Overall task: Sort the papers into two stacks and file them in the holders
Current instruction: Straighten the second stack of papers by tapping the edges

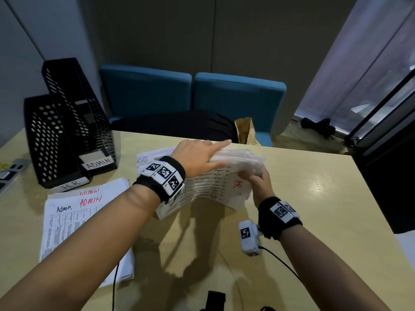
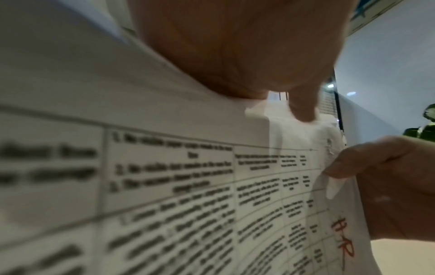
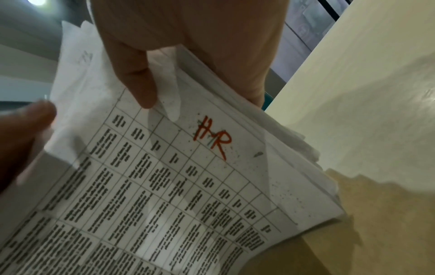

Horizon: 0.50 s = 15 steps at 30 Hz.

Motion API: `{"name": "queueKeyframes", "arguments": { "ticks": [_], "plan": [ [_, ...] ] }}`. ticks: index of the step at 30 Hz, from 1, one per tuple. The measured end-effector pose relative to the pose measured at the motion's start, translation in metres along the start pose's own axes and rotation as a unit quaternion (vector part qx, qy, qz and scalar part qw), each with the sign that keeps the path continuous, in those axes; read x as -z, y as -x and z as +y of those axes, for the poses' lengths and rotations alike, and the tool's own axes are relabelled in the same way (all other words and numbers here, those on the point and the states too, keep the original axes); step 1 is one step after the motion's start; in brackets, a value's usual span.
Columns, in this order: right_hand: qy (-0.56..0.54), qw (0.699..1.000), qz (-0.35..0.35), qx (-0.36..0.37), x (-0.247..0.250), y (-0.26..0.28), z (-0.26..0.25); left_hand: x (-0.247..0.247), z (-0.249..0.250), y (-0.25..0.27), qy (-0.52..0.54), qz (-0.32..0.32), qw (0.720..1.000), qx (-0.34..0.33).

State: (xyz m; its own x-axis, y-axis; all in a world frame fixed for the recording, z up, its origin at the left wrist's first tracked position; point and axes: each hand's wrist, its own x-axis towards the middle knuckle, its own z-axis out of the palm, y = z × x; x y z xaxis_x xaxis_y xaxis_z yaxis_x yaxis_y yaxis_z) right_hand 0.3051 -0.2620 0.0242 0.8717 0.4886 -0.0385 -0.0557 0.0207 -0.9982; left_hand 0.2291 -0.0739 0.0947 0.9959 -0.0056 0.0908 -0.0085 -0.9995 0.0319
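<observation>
A stack of printed sheets [image 1: 213, 185] [image 2: 188, 186] [image 3: 188, 186], its top page marked "HR" in red, is held up off the table [image 1: 303, 176]. My right hand [image 1: 256, 182] [image 3: 139, 83] grips its right corner, thumb on top and fingers underneath. My left hand [image 1: 202, 153] [image 2: 235, 46] lies with straight fingers on the fanned, blurred upper edges of the sheets. A second stack marked "ADMIN" [image 1: 85, 221] lies flat at the left. Behind it stand two black mesh holders, labelled HR [image 1: 45, 140] and ADMIN [image 1: 78, 113].
A white tagged device [image 1: 248, 236] with a cable lies on the table near my right wrist. More loose sheets [image 1: 152, 156] lie under my left wrist. Two blue chairs [image 1: 238, 97] and a brown paper bag [image 1: 246, 131] are beyond the far table edge. A power strip [image 1: 9, 171] sits at the far left.
</observation>
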Motion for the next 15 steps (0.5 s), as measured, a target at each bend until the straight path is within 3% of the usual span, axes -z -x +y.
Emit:
{"name": "queueKeyframes", "arguments": {
  "ticks": [3,6,9,12,13,15],
  "plan": [
    [-0.022,0.999,0.023,-0.022,0.004,0.000,-0.005,0.002,-0.013,0.003,-0.021,-0.036,0.998,0.040],
    [-0.017,1.000,-0.002,-0.022,0.002,0.000,-0.007,0.000,-0.018,0.006,-0.021,-0.072,0.994,0.084],
    [0.000,1.000,-0.007,-0.021,-0.006,0.000,-0.008,-0.006,-0.012,0.007,-0.038,-0.072,0.994,0.077],
    [0.109,0.989,0.066,0.080,-0.014,-0.004,-0.017,-0.007,-0.010,0.007,-0.039,-0.064,0.994,0.081],
    [0.211,0.960,0.096,0.157,-0.016,-0.007,-0.022,-0.007,-0.010,0.006,-0.039,-0.064,0.993,0.087],
    [0.437,0.841,0.097,0.304,-0.023,-0.009,-0.033,-0.006,-0.012,0.006,-0.038,-0.063,0.993,0.096]
  ]
}}
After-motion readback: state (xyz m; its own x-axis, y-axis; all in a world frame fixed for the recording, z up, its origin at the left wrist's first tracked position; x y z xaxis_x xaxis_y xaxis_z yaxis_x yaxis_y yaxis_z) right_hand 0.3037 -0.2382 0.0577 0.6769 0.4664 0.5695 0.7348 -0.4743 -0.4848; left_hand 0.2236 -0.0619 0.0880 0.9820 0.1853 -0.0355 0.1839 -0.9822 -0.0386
